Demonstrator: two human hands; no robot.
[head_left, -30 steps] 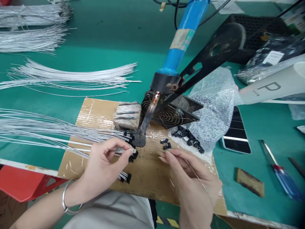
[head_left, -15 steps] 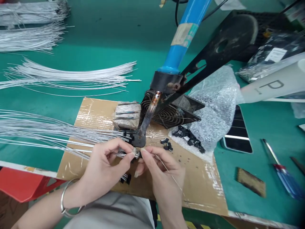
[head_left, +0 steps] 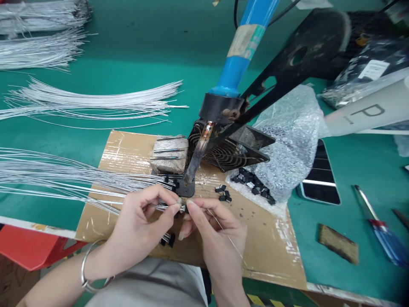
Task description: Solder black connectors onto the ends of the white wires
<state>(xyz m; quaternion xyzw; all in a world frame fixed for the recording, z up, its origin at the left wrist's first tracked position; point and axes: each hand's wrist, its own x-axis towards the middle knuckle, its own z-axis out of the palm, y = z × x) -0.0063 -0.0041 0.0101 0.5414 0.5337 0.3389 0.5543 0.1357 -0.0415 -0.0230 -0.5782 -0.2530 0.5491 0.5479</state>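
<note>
My left hand (head_left: 140,226) pinches the end of a thin white wire from the wire bundle (head_left: 64,179) that fans out to the left. My right hand (head_left: 214,232) meets it fingertip to fingertip and holds a fine solder wire (head_left: 228,236) that trails back over the hand; a small black part sits at the pinch. Both hands work just below the tip of the blue-handled soldering iron (head_left: 204,145), which leans in a black stand over the cardboard sheet (head_left: 265,238). Finished wires with black ends (head_left: 168,238) lie under my left hand.
Loose small black parts (head_left: 252,185) lie on bubble wrap (head_left: 287,140) right of the iron, by a small fan (head_left: 223,153). A phone (head_left: 321,181), a blue-handled screwdriver (head_left: 380,232) and a brown pad (head_left: 338,249) lie at the right. More white wire bundles (head_left: 96,100) cover the green mat.
My right hand moved left from beside the loose black parts to meet my left hand's fingertips below the iron tip. The left hand stayed in place.
</note>
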